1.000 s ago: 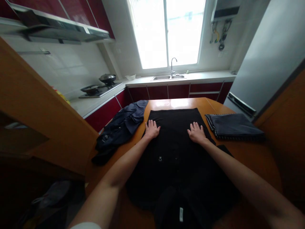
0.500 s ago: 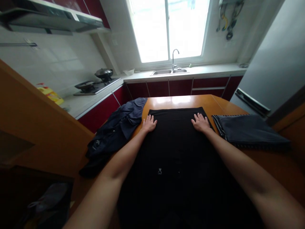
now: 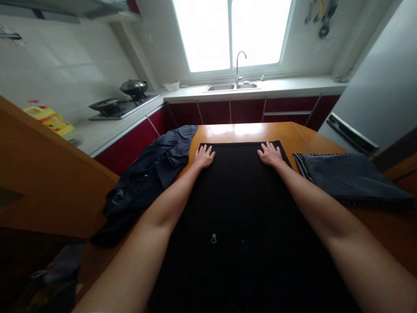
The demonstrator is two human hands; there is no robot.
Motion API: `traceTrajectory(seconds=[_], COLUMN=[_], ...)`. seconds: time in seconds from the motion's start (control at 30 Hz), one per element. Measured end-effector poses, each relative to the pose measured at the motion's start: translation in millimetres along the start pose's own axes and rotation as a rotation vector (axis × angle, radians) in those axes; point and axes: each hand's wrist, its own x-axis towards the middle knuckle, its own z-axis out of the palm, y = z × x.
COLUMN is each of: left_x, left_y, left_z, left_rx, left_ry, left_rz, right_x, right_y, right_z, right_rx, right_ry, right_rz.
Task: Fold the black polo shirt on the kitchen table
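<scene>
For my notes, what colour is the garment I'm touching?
The garment is black; see head view.

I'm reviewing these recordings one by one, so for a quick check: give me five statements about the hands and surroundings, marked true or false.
1. The left hand lies on the black garment. True.
2. The folded grey cloth is left of that garment. False: it is to the right.
3. The navy clothing lies left of the black garment. True.
4. The right hand holds the navy clothing. False: it rests on the black garment, fingers spread.
5. The tap stands at the sink. True.
</scene>
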Motion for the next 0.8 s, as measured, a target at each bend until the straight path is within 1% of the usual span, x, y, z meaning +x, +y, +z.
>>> traceTrajectory(seconds=[0.03, 0.07, 0.1, 0.13, 0.17, 0.23, 0.27, 0.33, 0.37, 0.4, 0.43, 0.47, 0.53, 0.6, 0.63, 0.67, 0.7, 0.73, 0.8], left_x=[2.9, 4.1, 3.4, 0.6, -4.4, -20.4, -30.7, -52.8, -62.8, -71.1, -77.1, -80.8, -82.4, -82.5, -84.7, -89.5, -97.3, -108.3, -137.8], left_y=[-9.9, -14.2, -12.2, -4.2, 9.3, 47.2, 68.1, 104.0, 115.7, 122.0, 122.5, 117.6, 96.3, 70.9, 61.0, 54.7, 52.6, 54.5, 67.6], left_z=[-4.7, -8.3, -10.4, -10.7, -8.8, 0.8, 7.9, 23.0, 29.3, 33.9, 36.0, 35.6, 27.5, 14.0, 7.5, 2.5, -0.2, -0.4, 6.9], left_rx=[0.019, 0.043, 0.068, 0.092, 0.111, 0.111, 0.092, 0.038, 0.017, -0.002, -0.016, -0.026, -0.035, -0.032, -0.027, -0.018, -0.006, 0.006, 0.019], left_ry=[-0.013, -0.019, -0.008, 0.023, 0.065, 0.144, 0.147, 0.109, 0.093, 0.083, 0.078, 0.076, 0.066, 0.047, 0.048, 0.06, 0.078, 0.098, 0.116], left_rz=[-0.042, -0.065, -0.067, -0.044, 0.003, 0.152, 0.234, 0.354, 0.388, 0.403, 0.401, 0.381, 0.291, 0.162, 0.104, 0.07, 0.073, 0.111, 0.262], right_x=[5.2, 8.5, 9.3, 7.4, 2.9, -13.2, -23.4, -43.9, -52.5, -59.2, -63.7, -66.4, -68.6, -72.6, -77.3, -84.7, -94.9, -107.9, -140.2], right_y=[15.8, 26.7, 31.6, 29.7, 21.4, -9.4, -28.1, -61.0, -71.2, -75.6, -73.9, -66.5, -40.5, -13.4, -4.6, -0.8, -2.4, -9.1, -32.9], right_z=[-4.1, -7.8, -10.8, -12.5, -12.6, -7.8, -3.2, 7.7, 12.5, 15.8, 17.1, 16.4, 9.2, -2.0, -7.3, -11.3, -13.6, -13.9, -8.4], right_rx=[-0.012, -0.022, -0.032, -0.041, -0.046, -0.043, -0.03, 0.005, 0.018, 0.031, 0.04, 0.045, 0.046, 0.036, 0.03, 0.026, 0.026, 0.032, 0.062], right_ry=[0.001, 0.004, 0.021, 0.049, 0.087, 0.165, 0.187, 0.168, 0.149, 0.128, 0.11, 0.096, 0.086, 0.107, 0.131, 0.158, 0.184, 0.203, 0.21], right_rz=[0.054, 0.094, 0.118, 0.123, 0.108, 0.022, -0.05, -0.194, -0.249, -0.28, -0.291, -0.278, -0.189, -0.079, -0.035, -0.011, -0.013, -0.043, -0.155])
